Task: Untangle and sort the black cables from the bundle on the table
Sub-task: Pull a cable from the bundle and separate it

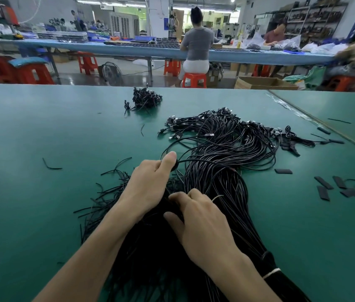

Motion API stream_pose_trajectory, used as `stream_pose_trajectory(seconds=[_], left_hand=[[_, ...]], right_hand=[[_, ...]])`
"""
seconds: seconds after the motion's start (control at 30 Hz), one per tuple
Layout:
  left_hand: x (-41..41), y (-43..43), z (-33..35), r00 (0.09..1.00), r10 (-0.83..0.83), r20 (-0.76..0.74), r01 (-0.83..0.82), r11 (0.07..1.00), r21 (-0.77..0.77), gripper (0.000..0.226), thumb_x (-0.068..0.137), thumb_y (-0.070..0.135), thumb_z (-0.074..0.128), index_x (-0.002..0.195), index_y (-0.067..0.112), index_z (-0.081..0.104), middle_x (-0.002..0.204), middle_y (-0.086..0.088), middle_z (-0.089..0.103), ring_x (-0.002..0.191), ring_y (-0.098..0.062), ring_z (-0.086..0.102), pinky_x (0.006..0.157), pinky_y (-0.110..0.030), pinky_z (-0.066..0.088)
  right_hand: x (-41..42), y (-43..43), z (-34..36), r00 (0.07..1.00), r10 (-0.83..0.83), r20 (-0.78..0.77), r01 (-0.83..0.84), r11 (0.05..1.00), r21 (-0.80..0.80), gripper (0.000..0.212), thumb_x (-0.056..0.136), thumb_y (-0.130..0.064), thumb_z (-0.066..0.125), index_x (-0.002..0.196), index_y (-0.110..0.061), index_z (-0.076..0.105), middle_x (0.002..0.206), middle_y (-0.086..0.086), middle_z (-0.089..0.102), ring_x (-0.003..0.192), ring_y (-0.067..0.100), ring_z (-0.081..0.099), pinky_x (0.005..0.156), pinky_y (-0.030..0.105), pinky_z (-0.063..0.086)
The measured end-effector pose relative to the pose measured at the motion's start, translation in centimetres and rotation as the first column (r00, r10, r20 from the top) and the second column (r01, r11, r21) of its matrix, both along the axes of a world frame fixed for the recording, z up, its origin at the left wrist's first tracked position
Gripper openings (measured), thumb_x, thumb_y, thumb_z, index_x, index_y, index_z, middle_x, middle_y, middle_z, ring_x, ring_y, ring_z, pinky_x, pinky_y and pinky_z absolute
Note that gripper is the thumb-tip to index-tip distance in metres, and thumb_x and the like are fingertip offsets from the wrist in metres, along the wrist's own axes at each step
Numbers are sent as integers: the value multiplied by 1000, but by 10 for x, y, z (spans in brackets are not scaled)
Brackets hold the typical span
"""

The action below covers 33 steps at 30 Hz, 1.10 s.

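Cable bundle (pixel 215 166): thick black mass on the green table (pixel 30 127), centre-right, running from the near edge under both forearms and fanning out away from the person.
Offcut (pixel 51 165): one curved black piece lying alone on the table, far left.
Loose strands (pixel 98 205): short black ends splayed on the table just left of the bundle.
Left hand (pixel 150 182): fingers curled and thumb pressed down, pinching a single cable (pixel 204 161) that arcs rightward over the bundle.
Small pile (pixel 147 100): tangled black heap near the far edge, well apart from the bundle.
Right hand (pixel 202 223): on top of the bundle, near the left hand, with fingers and thumb curled into its strands, gripping them; a pale tie (pixel 216 198) pokes out by the knuckles.
Connector ends (pixel 194 125): plugs clustered at the bundle's far side.
White band (pixel 271 273): wraps the bundle beside the right forearm.
Flat black strips (pixel 324 184): scattered on the table at the right.
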<state>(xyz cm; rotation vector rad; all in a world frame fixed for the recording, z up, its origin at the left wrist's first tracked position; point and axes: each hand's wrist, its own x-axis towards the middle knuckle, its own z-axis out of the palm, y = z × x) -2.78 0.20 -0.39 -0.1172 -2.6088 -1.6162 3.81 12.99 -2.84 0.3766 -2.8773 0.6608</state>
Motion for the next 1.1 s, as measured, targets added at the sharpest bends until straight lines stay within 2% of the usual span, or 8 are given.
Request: stream_pose_trajectory(seconds=[0.27,0.4,0.53,0.63,0.77,0.97,1.03,1.1], left_hand=[[2,1,-1,999,17,-39,-15,998,58,68,98,69,22,45,25,19,45,10,21,43,-14,18,53,-33,22],[-1,0,0,996,87,-16,-86,995,40,74,101,61,27,38,23,23,39,8,21,53,-15,40,64,-41,40],[1,0,1,996,80,-47,-76,993,94,71,101,57,38,41,22,23,40,10,19,42,-15,18,71,-56,52],[2,-1,3,996,71,-63,-62,989,135,64,98,59,41,47,21,32,41,10,25,40,-15,20,46,-30,45],[6,4,9,1000,21,-3,-20,969,247,69,100,62,33,53,13,42,43,7,30,35,-11,24,36,-14,24],[27,23,19,974,-227,-17,224,944,241,66,102,54,37,48,21,57,46,4,43,34,-5,30,33,-12,26],[33,29,23,965,-262,-14,254,922,293,64,103,48,41,48,20,58,44,6,44,32,-2,32,34,-8,25],[36,32,27,961,-278,9,251,880,403,57,104,40,43,52,21,58,40,12,43,31,0,32,33,-8,24]], right_hand=[[0,-5,-7,988,-97,-124,86,992,-91,23,101,-41,47,102,-29,67,87,-12,50,79,13,51,66,25,35],[-2,1,0,989,-126,-73,111,977,-181,19,98,-40,55,100,-28,70,93,-12,64,84,11,62,69,24,47],[-5,10,10,996,-92,14,93,976,-197,16,97,-33,62,102,-24,74,93,-9,72,87,10,67,79,28,56],[-9,23,24,990,-132,-54,108,940,-323,11,95,-25,65,95,-23,76,80,-13,71,73,0,66,68,11,52],[-12,33,40,926,-347,-150,149,699,-699,11,88,-16,73,87,-27,73,67,-15,71,68,-2,68,66,11,52],[-15,25,44,948,-265,174,134,-164,-977,19,85,2,71,81,-17,66,68,-3,71,66,9,67,60,21,49],[-13,19,42,965,-187,186,161,-138,-977,27,85,2,70,73,-23,67,67,-4,69,62,7,63,57,20,47],[-11,14,39,971,-193,142,150,23,-988,30,86,1,70,71,-25,68,68,-6,69,63,6,62,58,18,48]])
